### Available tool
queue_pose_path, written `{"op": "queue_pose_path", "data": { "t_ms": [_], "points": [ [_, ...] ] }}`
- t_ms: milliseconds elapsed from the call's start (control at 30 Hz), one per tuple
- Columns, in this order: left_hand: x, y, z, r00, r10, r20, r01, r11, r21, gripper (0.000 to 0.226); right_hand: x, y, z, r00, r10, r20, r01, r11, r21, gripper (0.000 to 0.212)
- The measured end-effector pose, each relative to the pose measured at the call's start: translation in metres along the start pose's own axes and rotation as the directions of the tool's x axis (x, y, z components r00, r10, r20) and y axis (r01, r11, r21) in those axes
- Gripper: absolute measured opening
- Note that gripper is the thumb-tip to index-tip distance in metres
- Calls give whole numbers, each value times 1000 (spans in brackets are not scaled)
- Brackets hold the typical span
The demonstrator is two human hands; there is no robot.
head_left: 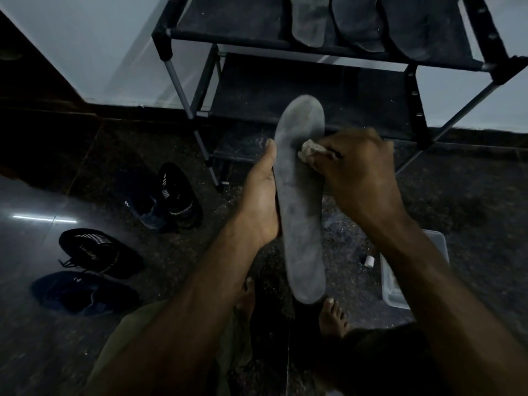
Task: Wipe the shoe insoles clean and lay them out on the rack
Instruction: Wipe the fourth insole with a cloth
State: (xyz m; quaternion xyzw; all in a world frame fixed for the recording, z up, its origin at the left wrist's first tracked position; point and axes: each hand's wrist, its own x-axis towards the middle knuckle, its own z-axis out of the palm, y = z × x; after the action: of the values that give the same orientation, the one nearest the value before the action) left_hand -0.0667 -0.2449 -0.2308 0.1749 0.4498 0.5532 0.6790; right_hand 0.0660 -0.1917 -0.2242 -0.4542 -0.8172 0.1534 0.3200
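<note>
1. R hand point(360, 178): fingers curled, pinching a crumpled pale cloth point(310, 151), pressed on the upper part of the held insole point(303, 201).
2. L hand point(261, 201): grips insole's left edge, thumb along the edge, fingers hidden behind. Insole grey, long axis near-to-far, held in the air above the floor, in front of the rack's lower shelf.
3. Rack point(314, 90): black, metal legs, 2 fabric shelves visible. 3 insoles on top shelf point(357, 21), side by side, far center-right.
4. 4 dark shoes on floor, left: 2 farther point(168, 200), touching; 2 nearer point(91, 270), just beside each other.
5. 1 clear plastic tub point(395, 284) near right, partly behind R forearm; 1 small white object point(369, 261) just left of it, can't tell what.
6. 2 bare feet point(333, 318) near center.
7. Floor point(471, 212): dark, glossy, speckled. Pale wall point(108, 44) behind rack, dim light.
</note>
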Motion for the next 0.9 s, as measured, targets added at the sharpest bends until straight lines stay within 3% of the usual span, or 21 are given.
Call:
{"op": "queue_pose_path", "data": {
  "t_ms": [133,300,367,433,567,767,900],
  "points": [
    [2,-5,-2,996,-45,72,48,998,-40,55,2,6,-4,993,5,-120,-14,997,-77,27],
    [4,-2,-6,996,-39,77,45,996,-74,58,-5,-14,-5,969,-40,243,20,996,85,21],
    [4,-3,-6,995,-39,88,46,996,-77,58,-3,-13,-5,982,-49,181,35,996,81,25],
    [3,-5,-5,994,-40,104,47,996,-73,55,0,-6,-4,999,-28,15,27,998,49,26],
    [2,-7,0,991,-32,130,39,998,-56,52,7,8,-7,974,63,-219,-66,998,-7,35],
    [2,-6,1,991,-33,131,48,993,-111,52,0,-22,3,999,-51,-12,51,999,17,20],
    [1,-9,2,991,-42,128,50,997,-55,53,9,-6,-3,983,22,-181,-22,1000,6,26]
  ]
}}
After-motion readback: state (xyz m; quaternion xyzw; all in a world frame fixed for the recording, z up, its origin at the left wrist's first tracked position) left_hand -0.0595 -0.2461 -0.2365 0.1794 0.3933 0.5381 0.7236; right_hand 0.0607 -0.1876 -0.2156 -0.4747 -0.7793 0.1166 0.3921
